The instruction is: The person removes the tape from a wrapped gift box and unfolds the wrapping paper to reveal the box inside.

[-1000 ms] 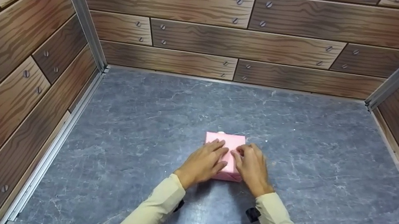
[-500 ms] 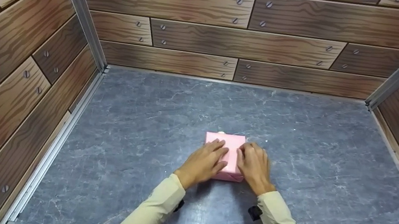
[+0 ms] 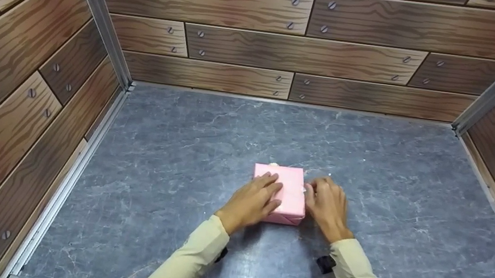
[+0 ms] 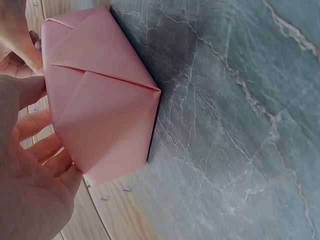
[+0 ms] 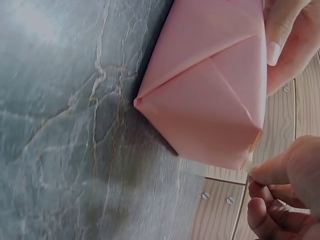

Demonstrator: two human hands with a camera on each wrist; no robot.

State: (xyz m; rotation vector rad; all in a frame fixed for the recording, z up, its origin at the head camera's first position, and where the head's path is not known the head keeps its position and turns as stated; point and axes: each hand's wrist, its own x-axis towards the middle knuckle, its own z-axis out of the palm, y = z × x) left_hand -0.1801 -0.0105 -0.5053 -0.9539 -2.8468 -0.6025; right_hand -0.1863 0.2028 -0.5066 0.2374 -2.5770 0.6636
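A small box wrapped in pink paper (image 3: 291, 200) sits on the grey marbled surface, with folded flaps showing on its near end (image 4: 107, 117). Across the left part of its top lies my left hand (image 3: 251, 201), fingers extended and pressing lightly on the paper. My right hand (image 3: 328, 205) is just off the right edge, its fingers curled. In the right wrist view, thumb and forefinger pinch a short, pale, see-through strip that looks like tape (image 5: 248, 163) at the box's edge. Most of the strip is hidden by the fingertips.
A small whitish thing (image 3: 274, 164) peeks out behind the box's far edge. Wood-patterned panels (image 3: 221, 43) wall in the back and both sides, with metal strips at the corners. Tiny white specks (image 3: 364, 160) dot the surface to the right.
My right hand has moved from the top of the box out past its right edge, uncovering more of the top. The left hand and the box stay nearly in place.
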